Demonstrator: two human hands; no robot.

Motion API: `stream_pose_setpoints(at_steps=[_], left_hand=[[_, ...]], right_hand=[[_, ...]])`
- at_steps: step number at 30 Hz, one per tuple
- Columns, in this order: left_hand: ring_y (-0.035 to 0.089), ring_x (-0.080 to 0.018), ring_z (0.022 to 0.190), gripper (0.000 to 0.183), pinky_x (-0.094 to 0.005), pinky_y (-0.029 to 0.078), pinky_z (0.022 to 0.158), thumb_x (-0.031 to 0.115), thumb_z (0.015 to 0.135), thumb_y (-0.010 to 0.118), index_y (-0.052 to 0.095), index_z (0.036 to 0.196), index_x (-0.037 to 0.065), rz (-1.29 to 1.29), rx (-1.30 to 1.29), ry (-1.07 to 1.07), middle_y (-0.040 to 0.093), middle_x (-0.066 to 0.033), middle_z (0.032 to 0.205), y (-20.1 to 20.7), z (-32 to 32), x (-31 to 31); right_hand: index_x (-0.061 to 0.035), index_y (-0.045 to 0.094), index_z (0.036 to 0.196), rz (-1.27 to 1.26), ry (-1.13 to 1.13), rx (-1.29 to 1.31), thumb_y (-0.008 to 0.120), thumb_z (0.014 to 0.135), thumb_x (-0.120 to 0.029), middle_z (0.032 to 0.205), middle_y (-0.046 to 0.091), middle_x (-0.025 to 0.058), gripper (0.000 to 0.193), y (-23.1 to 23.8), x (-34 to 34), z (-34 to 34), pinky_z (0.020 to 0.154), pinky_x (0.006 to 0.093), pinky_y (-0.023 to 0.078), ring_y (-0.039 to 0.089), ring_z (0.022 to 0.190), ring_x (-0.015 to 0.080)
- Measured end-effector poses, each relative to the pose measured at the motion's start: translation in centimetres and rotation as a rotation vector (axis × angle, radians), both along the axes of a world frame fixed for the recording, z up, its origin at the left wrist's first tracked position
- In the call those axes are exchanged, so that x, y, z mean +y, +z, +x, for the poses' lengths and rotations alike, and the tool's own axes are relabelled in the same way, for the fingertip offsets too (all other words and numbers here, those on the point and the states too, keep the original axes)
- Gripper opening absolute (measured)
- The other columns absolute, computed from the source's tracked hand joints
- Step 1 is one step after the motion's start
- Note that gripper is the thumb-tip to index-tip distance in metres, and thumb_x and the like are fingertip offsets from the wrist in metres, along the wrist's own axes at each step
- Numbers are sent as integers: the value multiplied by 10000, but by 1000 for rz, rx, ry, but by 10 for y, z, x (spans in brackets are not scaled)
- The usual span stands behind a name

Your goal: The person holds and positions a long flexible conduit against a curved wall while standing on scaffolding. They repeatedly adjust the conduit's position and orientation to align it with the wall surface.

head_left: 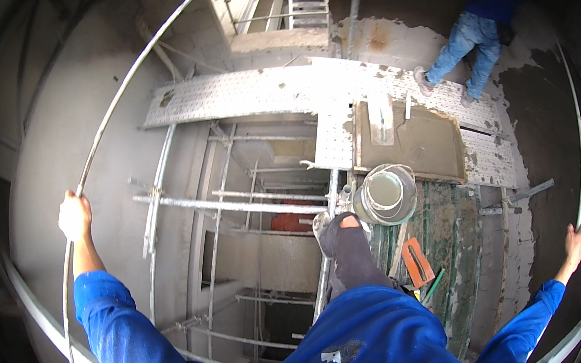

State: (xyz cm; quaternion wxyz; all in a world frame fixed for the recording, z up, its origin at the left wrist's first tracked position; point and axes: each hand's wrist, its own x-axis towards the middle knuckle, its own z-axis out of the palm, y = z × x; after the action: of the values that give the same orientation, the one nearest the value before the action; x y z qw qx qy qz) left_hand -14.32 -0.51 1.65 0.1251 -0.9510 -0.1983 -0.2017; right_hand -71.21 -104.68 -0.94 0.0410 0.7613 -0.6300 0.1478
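Observation:
My left hand (75,216) is closed round a long thin metal pole (115,102) that looks curved and runs on below the fist. On the far right, my right hand (575,244) grips another thin metal pole (578,116), which rises along a dark wall. Both arms are spread wide in blue sleeves. My foot (344,237), in dark footwear, stands by a scaffold tube, beside a bucket (384,192) with grey contents. Nearer me lie an orange float (416,262) and a green-handled tool (434,285) on greenish planks (458,246).
A board (417,147) spread with grey mortar lies past the bucket. White perforated walkway planks (240,93) cross ahead. A co-worker (472,41) in jeans stands on them at the right. Scaffold tubes (234,203) frame a deep opening at left, with lower levels visible.

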Motion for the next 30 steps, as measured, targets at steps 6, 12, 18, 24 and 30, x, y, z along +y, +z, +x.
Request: stream_pose_setpoints(at_steps=[6,12,18,24,30], left_hand=[[702,-388,795,233,-492,575,707,309,951,541,607,1009,93,30,-6,15,705,-181,826,-6,5,9],[704,-396,792,218,-495,577,715,284,942,572,615,1021,85,-15,-19,22,705,-195,859,-5,6,8],[701,-405,801,207,-506,575,717,269,945,564,605,972,67,-8,-32,6,701,-200,849,-1,2,3],[698,-409,798,200,-506,574,718,254,943,561,601,960,59,-26,-47,7,699,-204,840,-1,1,1],[695,-409,807,197,-505,570,729,248,933,569,617,986,64,-44,-61,31,701,-200,858,-1,2,1]], right_hand=[[-56,448,1432,-9,-59,-13,564,933,-387,1280,584,281,610,10,29,16,1010,477,455,547,1221,427],[-76,483,1388,-2,-81,-85,582,913,-355,1214,622,273,559,26,62,34,960,500,478,582,1166,428],[-92,500,1367,-16,-119,-92,594,917,-335,1173,649,245,519,32,77,42,921,501,501,611,1118,417],[-100,504,1361,-44,-118,-93,599,919,-333,1151,659,236,509,30,77,41,908,501,506,620,1099,414],[-85,501,1356,-37,-125,-113,587,920,-334,1138,656,252,510,31,79,42,904,506,508,620,1091,423]])
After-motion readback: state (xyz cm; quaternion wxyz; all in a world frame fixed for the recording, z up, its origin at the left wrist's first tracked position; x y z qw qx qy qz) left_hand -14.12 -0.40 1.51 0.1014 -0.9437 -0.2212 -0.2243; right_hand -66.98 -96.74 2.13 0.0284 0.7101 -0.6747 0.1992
